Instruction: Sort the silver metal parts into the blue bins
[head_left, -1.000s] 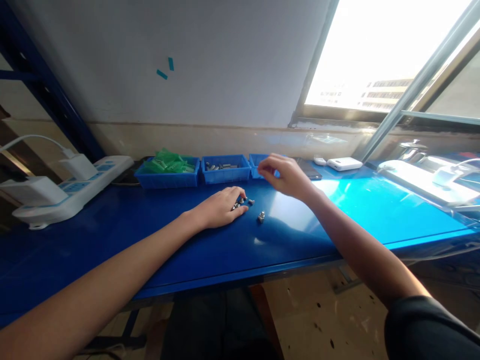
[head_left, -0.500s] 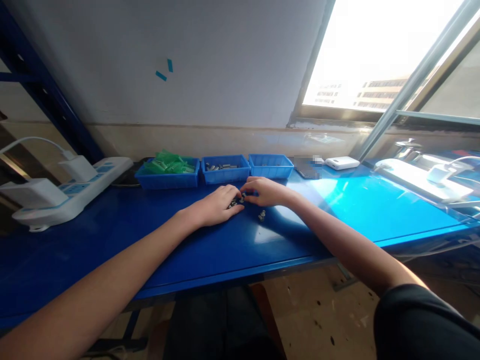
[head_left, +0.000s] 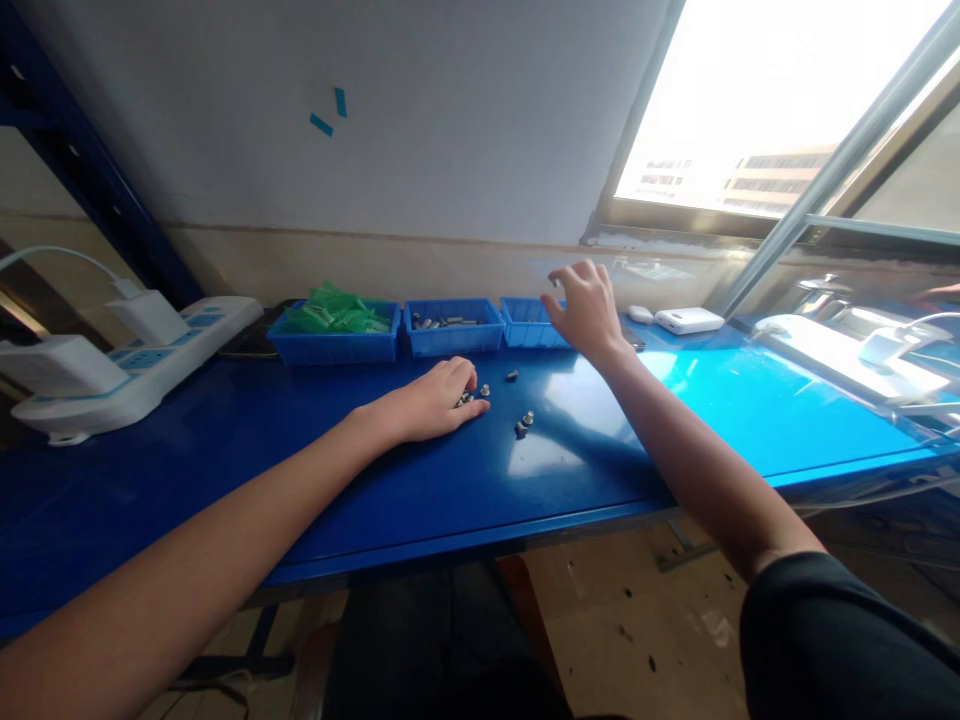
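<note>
My left hand (head_left: pixel 435 402) rests on the blue tabletop (head_left: pixel 360 510), its fingers curled around several small metal screws (head_left: pixel 463 399) that they partly hide. Just beyond its fingertips stands a single screw (head_left: pixel 485 391). Another dark screw (head_left: pixel 512 376) lies a little to the right, and a pair of screws (head_left: pixel 524 425) sits nearer the front edge. Raised above the right-hand blue bin (head_left: pixel 523 325), my right hand (head_left: pixel 589 310) has thumb and forefinger bent toward each other, with a small grey piece, apparently a screw (head_left: pixel 556 283), at the tips.
Along the wall stand a blue bin (head_left: pixel 337 349) heaped with green plastic pieces (head_left: pixel 334 310) and a blue bin (head_left: pixel 455 340) of metal parts. Power strips (head_left: pixel 150 365) lie at left and right. A white box (head_left: pixel 688 320) sits under the window.
My right hand has risen from beside the left hand to above the right bin, uncovering screws on the table. My left hand has stayed nearly in place.
</note>
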